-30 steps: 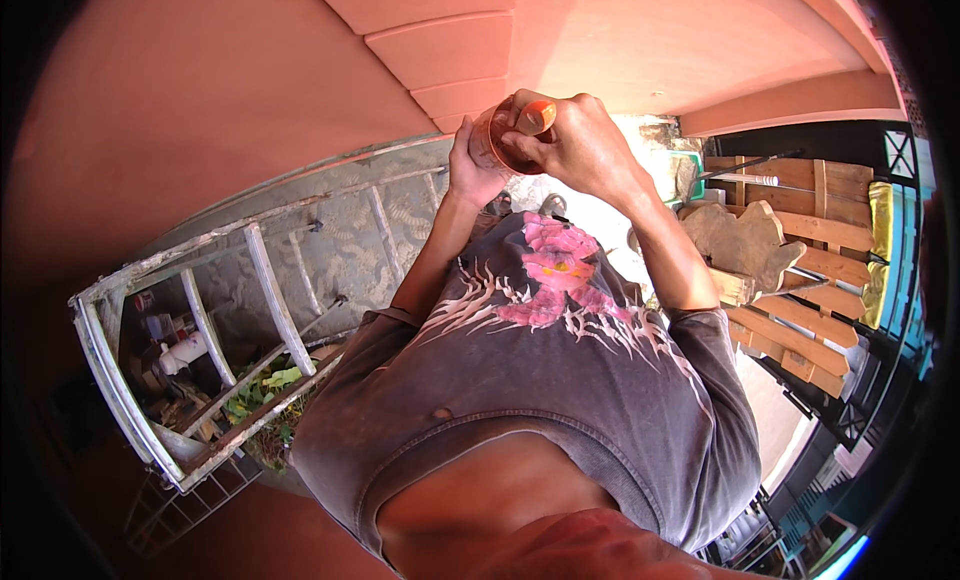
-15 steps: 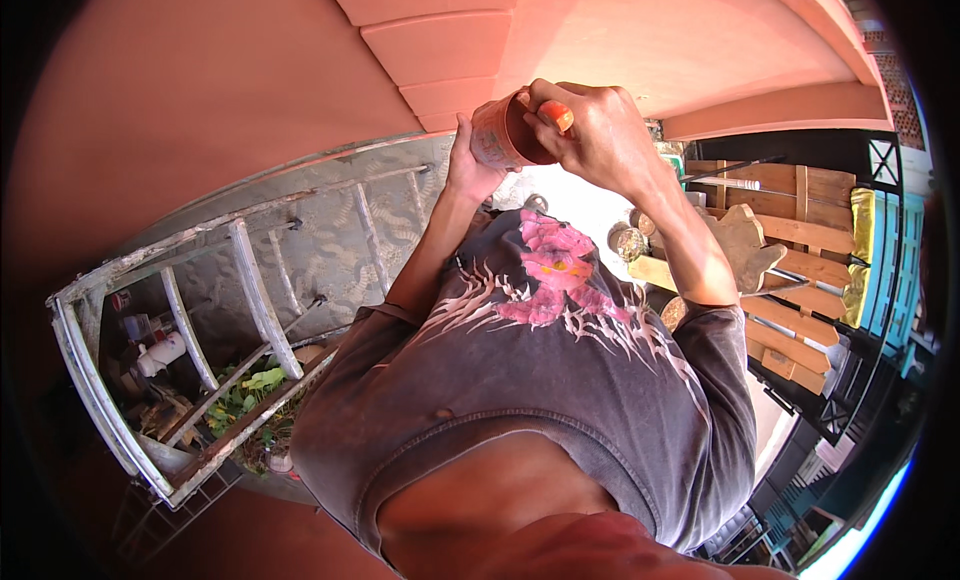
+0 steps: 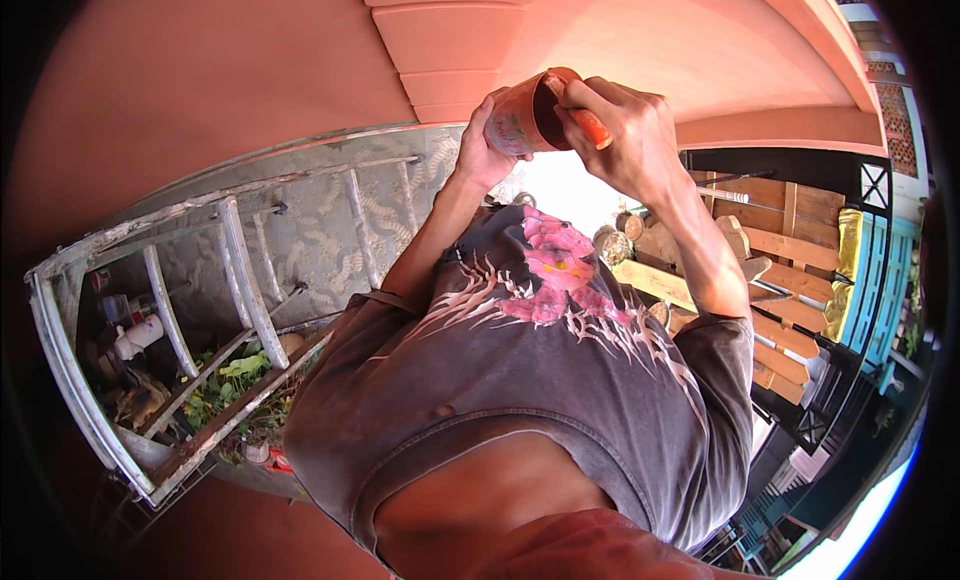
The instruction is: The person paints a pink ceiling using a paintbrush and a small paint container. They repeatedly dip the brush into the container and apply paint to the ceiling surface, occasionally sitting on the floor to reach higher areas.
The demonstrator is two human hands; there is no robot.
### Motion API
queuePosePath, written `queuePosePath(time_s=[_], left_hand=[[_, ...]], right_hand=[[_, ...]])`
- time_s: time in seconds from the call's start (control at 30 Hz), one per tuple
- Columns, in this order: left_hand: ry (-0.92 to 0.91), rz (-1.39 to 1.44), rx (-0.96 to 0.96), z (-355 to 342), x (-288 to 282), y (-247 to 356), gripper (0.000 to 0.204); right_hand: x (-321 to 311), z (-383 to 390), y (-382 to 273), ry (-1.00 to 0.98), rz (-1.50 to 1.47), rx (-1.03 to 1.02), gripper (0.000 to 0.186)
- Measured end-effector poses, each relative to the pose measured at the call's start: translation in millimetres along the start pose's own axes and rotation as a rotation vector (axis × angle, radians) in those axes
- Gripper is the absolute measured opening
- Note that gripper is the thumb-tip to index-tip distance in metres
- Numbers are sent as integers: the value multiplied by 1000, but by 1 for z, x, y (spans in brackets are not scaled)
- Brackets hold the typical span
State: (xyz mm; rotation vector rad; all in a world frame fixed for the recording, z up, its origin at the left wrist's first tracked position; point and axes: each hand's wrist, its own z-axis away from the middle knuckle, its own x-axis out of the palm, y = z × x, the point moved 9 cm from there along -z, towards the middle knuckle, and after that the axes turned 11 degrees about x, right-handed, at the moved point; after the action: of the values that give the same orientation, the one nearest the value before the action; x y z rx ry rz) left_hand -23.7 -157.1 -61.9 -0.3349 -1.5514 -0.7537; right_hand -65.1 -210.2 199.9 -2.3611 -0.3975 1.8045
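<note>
My left hand [image 3: 482, 160] is closed round the side of a small paint-smeared cup [image 3: 512, 122], tilted so that its mouth faces right. In my right hand [image 3: 632, 132] is a paintbrush with an orange handle [image 3: 592, 130], the fingers wrapped round it at the cup's mouth. The brush's upper part meets the cup's rim; its bristles are mostly hidden by the rim and my fingers. Both hands are raised in front of my chest, close to a salmon-coloured wall [image 3: 460, 45].
A paint-spattered ladder [image 3: 250, 280] lies across the view on the left, above green plants [image 3: 230, 385] and clutter. On the right are wooden boards [image 3: 795, 245], a yellow cloth [image 3: 845, 270] and a turquoise slatted panel [image 3: 875, 280]. Cut logs [image 3: 612, 245] lie below my right forearm.
Both hands have shifted slightly right with the cup and brush. The brush handle has turned, its orange end now pointing down and right. The view has shifted a little.
</note>
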Motion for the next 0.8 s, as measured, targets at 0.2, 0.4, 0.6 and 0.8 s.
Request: queuePosePath(time_s=[0.2,0.4,0.6,0.8], left_hand=[[69,4,49,4,-9,12,51],[152,-114,67,5,-20,19,60],[111,-100,-6,9,-17,15,59],[116,-105,-13,17,-9,23,54]], right_hand=[[-3,9,23,213,-362,401,7],[36,23,59,236,-1048,781,11],[44,35,86,252,-1222,854,14],[-8,20,35,196,-435,546,8]])
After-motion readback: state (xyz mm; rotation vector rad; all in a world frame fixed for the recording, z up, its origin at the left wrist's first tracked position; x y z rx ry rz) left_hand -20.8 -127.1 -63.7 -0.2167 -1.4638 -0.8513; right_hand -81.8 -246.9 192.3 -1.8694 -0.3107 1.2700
